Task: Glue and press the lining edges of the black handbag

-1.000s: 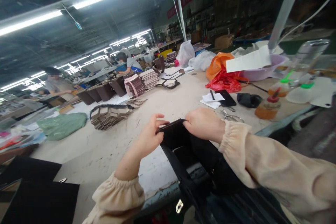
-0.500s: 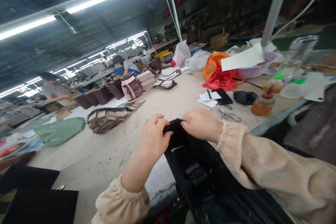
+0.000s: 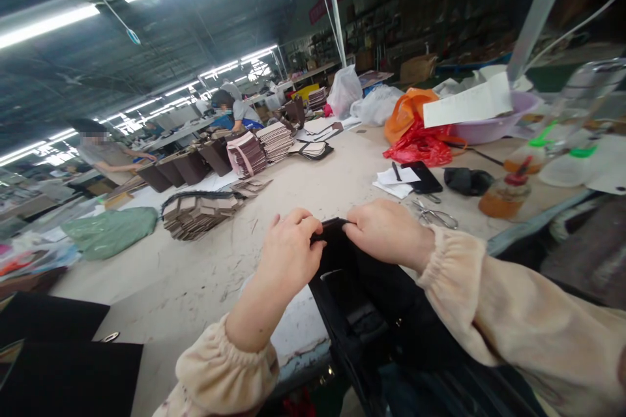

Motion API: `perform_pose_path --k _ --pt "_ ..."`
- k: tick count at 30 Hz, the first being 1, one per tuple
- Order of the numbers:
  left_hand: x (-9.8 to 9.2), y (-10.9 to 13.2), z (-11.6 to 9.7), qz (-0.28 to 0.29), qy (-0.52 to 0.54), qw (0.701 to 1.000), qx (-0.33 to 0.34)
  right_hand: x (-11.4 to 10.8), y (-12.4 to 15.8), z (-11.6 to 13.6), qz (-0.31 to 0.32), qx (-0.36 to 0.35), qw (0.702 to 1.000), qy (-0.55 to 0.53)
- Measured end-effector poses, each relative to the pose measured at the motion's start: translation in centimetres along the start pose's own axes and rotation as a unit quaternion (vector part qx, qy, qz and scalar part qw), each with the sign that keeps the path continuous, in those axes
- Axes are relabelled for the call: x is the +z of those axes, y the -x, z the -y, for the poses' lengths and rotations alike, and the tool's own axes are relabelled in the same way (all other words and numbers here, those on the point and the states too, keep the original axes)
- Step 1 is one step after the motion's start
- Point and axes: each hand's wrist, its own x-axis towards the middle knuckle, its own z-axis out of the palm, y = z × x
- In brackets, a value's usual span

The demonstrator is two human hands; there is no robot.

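A black bag [image 3: 345, 303], its opening facing me, extends from the table edge toward my body. My left hand [image 3: 292, 251] pinches the far left corner of its rim between thumb and fingers. At the far right corner, my right hand [image 3: 388, 234] grips the same rim, thumb on the inner side and the other fingers hidden behind. Inside the bag a dark pocket or lining shows, too dark to make out well. Scissors [image 3: 437, 215] lie on the table just beyond my right hand.
Stacked brown pieces [image 3: 200, 215] and a green plastic bag [image 3: 110, 232] lie left. Black cases [image 3: 73, 378] stand at the near left. At right are a phone [image 3: 421, 177], a glue bottle [image 3: 506, 195], a red bag [image 3: 423, 143] and a purple basin [image 3: 525, 107]. Two people work farther back.
My left fingers have closed more tightly on the bag's rim. My right hand keeps its grip. The view has shifted slightly, and the person at far left has moved an arm.
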Motion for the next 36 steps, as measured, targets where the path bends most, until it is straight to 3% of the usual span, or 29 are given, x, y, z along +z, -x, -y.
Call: perform_pose_path --k 6,12,17,21,30,36 --pt "0.0 -0.3 0.5 0.051 -0.001 0.998 0.048 0.0 0.1 0.0 -0.004 0.000 1.000 -0.001" --pt "0.8 0.0 1.1 0.005 0.049 0.996 0.071 0.0 0.2 -0.1 0.003 -0.008 1.000 0.004" --pt "1.4 -0.1 1.2 -0.039 0.104 0.993 0.035 0.0 0.2 -0.4 0.006 -0.008 1.000 0.003" --pt "1.7 -0.3 0.9 -0.048 0.100 0.994 0.007 0.0 0.4 -0.6 0.011 -0.003 1.000 0.013" --pt "2.0 -0.4 1.1 -0.061 0.127 0.989 0.033 -0.4 0.5 -0.6 -0.003 0.003 0.999 0.034" --pt "2.0 -0.5 1.0 -0.056 0.120 0.991 0.024 -0.3 0.2 -0.8 -0.021 -0.034 0.999 0.000"
